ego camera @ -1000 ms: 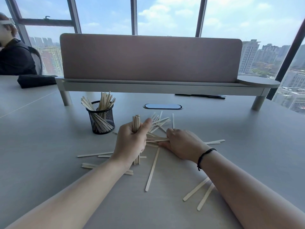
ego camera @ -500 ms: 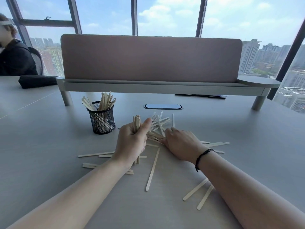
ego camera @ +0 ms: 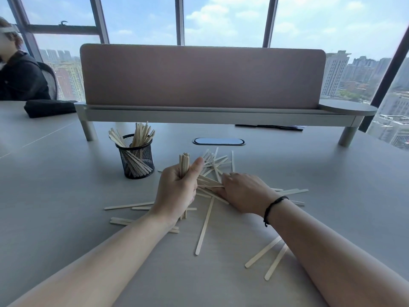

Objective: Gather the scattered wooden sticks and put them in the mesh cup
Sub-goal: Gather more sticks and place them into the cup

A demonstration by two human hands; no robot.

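Observation:
Pale wooden sticks (ego camera: 204, 227) lie scattered across the grey table (ego camera: 66, 196) in front of me. My left hand (ego camera: 177, 189) is closed around an upright bundle of sticks (ego camera: 184, 161), thumb up, just right of the black mesh cup (ego camera: 137, 159). The cup stands upright with several sticks inside. My right hand (ego camera: 243, 191), with a black wrist cord, rests palm down on the middle of the pile, its fingers pinching a few sticks (ego camera: 210, 182) that point toward my left hand.
A raised shelf with a pink divider panel (ego camera: 202, 76) spans the back of the table. An oval cable port (ego camera: 219, 141) lies behind the pile. A black pouch (ego camera: 49, 107) and a seated person (ego camera: 20, 69) are at the far left.
My right hand has slid slightly left across the pile, drawing a few sticks toward my left hand. The left hand and its bundle have stayed put.

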